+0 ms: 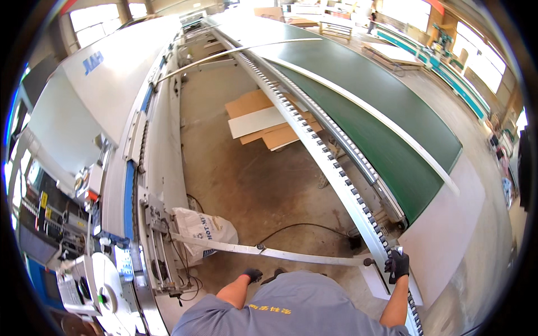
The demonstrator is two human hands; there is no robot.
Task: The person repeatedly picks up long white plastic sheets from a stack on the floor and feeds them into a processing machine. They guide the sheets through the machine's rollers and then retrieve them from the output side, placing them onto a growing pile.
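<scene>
1. The black-gloved right hand [397, 264] is closed around a small pale object at the near end of the long grey roller rail [330, 157].
2. The black-gloved left hand [252, 274] hangs low beside the slim grey metal crossbar [280, 253]; I cannot tell its grip.
3. A white printed sack [203, 228] lies on the concrete floor [252, 185].

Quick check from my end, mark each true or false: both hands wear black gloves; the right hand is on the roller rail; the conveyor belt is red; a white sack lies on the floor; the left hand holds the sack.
1. Both hands wear black gloves. True: left hand and right hand are both in black gloves.
2. The right hand is on the roller rail. True, at its near end.
3. The conveyor belt is red. False: it is dark green.
4. A white sack lies on the floor. True, beside the machine.
5. The left hand holds the sack. False: it is apart from the sack, just below the metal crossbar.
</scene>
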